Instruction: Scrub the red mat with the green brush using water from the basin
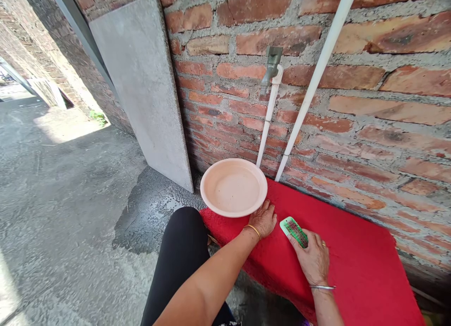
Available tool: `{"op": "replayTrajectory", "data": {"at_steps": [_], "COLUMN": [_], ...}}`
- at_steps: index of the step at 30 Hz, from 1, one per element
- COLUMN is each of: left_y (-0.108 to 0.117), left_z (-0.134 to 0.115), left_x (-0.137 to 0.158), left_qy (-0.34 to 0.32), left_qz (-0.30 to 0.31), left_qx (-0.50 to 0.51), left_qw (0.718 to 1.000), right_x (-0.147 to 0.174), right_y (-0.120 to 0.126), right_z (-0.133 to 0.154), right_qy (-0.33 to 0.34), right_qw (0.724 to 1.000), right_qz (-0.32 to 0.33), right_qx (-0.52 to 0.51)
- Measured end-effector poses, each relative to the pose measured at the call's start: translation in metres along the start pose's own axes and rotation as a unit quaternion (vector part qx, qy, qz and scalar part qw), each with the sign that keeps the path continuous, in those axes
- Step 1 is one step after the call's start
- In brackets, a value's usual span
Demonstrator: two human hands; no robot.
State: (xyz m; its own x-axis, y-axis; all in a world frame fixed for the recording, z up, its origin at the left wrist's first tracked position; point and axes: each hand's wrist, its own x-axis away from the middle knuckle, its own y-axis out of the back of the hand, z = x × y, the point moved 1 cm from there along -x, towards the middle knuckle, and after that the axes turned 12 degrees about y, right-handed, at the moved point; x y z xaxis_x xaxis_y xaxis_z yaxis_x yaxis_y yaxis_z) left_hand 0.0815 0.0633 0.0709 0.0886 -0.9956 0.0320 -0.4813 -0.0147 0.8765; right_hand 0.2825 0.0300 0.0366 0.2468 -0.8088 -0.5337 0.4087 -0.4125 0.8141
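Observation:
In my right hand is a small green scrubbing brush, its face mottled with green and dark reddish bristles. Thumb and fingers close round its near end, just above the red cloth. My left hand lies palm down on the cloth, fingers stretched out, at the right front edge of a pale pink basin. Whether those fingers touch the rim I cannot tell. The basin stands at the left end of the cloth-covered bench, and its bottom shows a few dark specks.
Behind the bench rises a brick wall with a tap and white pipes. A grey slab leans against the wall at the left. Wet concrete floor lies beside my knee.

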Motion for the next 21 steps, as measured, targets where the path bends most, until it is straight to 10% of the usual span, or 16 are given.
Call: {"op": "replayTrajectory", "data": {"at_steps": [21], "left_y": [-0.0028], "left_z": [0.0016], "left_x": [-0.0011], "left_qy": [-0.007], "left_qz": [-0.010], "left_qx": [-0.001], "left_qw": [1.000], "right_x": [-0.0022], "right_y": [0.0036], "right_z": [0.0026], "right_qy": [-0.009], "right_qw": [1.000], "right_qz": [0.010], "right_qx": [0.002]}}
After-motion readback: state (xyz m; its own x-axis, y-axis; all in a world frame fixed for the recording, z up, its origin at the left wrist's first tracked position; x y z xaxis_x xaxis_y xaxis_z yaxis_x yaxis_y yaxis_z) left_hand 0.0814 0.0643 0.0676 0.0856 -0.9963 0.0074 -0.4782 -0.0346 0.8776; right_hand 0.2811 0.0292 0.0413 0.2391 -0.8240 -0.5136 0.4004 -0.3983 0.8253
